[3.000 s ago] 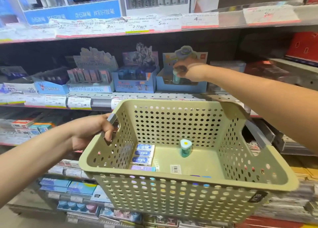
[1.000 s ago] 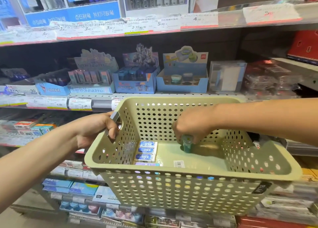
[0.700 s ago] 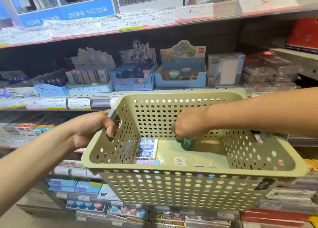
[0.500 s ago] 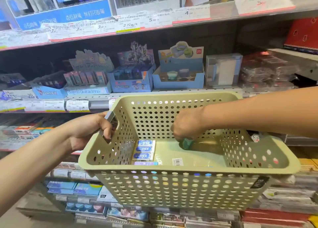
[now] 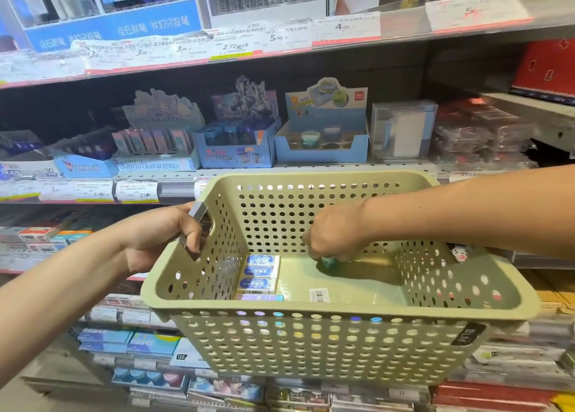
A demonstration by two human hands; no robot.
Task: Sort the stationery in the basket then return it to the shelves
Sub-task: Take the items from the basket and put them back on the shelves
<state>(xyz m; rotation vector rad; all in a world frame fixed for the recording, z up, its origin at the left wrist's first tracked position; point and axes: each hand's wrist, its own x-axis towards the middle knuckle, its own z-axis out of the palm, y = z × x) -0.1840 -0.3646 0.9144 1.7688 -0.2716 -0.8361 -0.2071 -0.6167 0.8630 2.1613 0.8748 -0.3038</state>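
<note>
Basket [image 5: 342, 343] open at top; access from above unobstructed. Floor right of centre bare. Eraser packs [image 5: 259, 276] line the left wall. Right hand [image 5: 337, 236] occupies the centre-rear floor. Left hand [image 5: 161, 237] grips the left handle, blocking that side.

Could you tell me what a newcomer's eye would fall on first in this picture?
The pale green perforated basket fills the middle, its handle gripped by the left hand. Inside, the right hand pinches a small teal item, beside stacked blue-and-white boxes at the left wall.
</note>
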